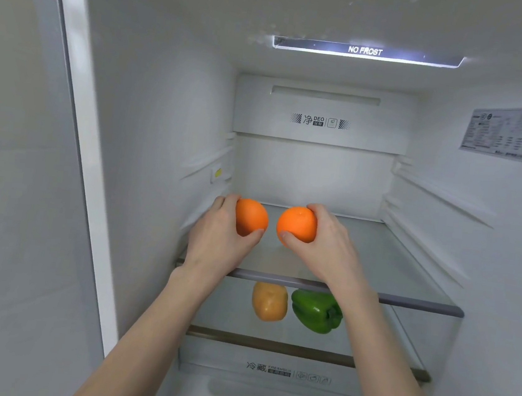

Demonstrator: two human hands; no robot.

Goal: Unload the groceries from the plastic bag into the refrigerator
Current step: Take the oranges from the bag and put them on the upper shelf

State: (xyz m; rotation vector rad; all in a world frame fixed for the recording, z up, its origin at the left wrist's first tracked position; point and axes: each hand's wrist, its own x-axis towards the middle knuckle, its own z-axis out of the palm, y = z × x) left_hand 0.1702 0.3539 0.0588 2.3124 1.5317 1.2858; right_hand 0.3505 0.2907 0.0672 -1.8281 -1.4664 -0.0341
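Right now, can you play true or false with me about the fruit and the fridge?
1. Each hand holds an orange. True: the left hand has the left orange, the right hand has the right orange.
2. The two oranges touch. False: there is a gap between them.
3. A green pepper lies on the shelf below the glass shelf. True.
4. The yellow-brown vegetable sits to the right of the pepper. False: it is on its left.
5. The fridge light is off. False: the NO FROST light strip glows.

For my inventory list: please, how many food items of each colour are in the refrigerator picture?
Orange: 2, the left orange and the right orange
Yellow: 1, a yellowish vegetable
Green: 1, a green pepper
Total: 4
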